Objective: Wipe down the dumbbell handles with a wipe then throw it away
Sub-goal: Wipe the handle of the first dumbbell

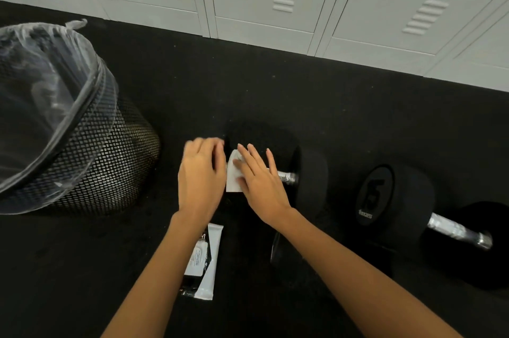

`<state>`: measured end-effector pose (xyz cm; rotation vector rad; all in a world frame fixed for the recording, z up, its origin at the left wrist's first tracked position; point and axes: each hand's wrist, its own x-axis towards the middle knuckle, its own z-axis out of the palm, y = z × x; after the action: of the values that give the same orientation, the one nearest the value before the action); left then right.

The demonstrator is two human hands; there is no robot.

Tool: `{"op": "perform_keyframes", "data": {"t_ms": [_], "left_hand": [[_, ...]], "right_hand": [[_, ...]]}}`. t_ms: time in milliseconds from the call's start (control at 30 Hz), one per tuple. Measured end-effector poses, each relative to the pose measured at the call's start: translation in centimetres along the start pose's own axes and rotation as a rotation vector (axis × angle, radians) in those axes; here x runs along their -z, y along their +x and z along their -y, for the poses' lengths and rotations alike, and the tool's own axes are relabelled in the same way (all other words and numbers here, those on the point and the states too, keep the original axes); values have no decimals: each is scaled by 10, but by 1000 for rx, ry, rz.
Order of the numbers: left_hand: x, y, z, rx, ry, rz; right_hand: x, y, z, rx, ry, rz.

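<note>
Right hand (259,178), fingers straight and slightly spread, presses a white paper wipe (233,175) onto the near black rubber dumbbell's (308,180) steel handle; left hand (201,172), fingers together, rests just beside it.

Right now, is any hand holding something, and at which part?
The right hand presses the white wipe with flat fingers onto the near dumbbell's handle, covering its right part. The left hand seems to hold nothing.
</note>
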<state>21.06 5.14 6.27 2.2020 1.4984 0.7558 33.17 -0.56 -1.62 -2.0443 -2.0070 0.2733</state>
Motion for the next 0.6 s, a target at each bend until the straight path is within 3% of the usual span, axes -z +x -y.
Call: {"op": "perform_keyframes", "data": {"t_ms": [67, 133, 267, 400, 600], "left_hand": [[-6, 9, 11, -80, 80, 2], [-15, 17, 22, -90, 135, 122], [-29, 21, 39, -121, 237, 293], [-33, 18, 42, -128, 194, 211], [-40, 15, 44, -101, 184, 143]], "right_hand": [[-1, -2, 0, 1, -133, -23], [-3, -3, -2, 9, -218, -16], [-6, -3, -2, -45, -66, 10], [-6, -1, 3, -85, -3, -3], [0, 38, 12, -183, 119, 150]]}}
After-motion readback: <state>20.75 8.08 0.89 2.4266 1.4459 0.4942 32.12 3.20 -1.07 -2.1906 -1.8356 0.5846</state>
